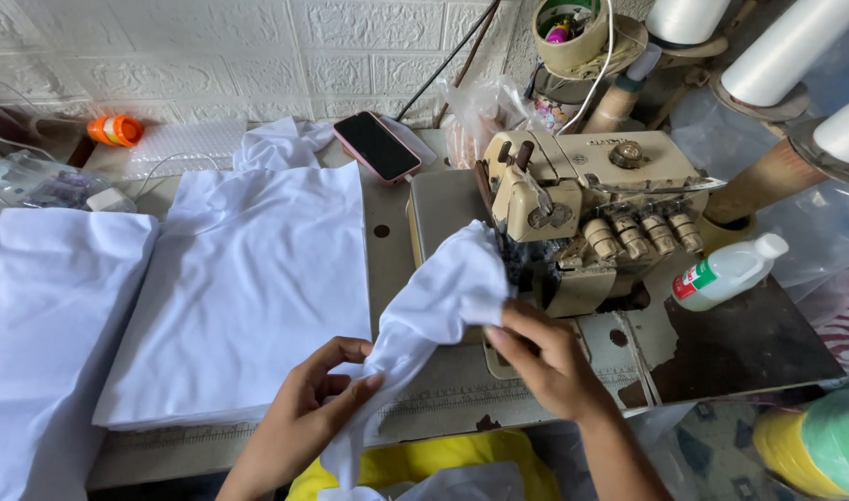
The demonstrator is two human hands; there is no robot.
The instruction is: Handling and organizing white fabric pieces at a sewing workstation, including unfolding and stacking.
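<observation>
The worn work table [401, 278] carries everything here, and places below are told from the cream overlock sewing machine [587, 218] that stands on its right half. Well to the left of the machine lies a broad stack of white cloth [243, 288], squared up flat, and further left again a second white pile [49, 343] hangs over the table edge. Behind and to the right of the machine rise tall cones of white thread [786, 46] on their stands. At the machine's front left a white fabric piece [438, 301] is bunched up against the needle area and trails down and leftward off the table edge. The left hand [318, 399], below and left of the machine, has its fingers curled shut around the lower stretch of this fabric. The right hand [545, 357], just in front of the machine's base, pinches the upper part of the same fabric between thumb and fingers (the rest of the palm stays loosely open). Behind the machine on its left lies a dark phone in a pink case [378, 146], and just to its right a small white bottle with a green and red label [726, 274] lies on its side
</observation>
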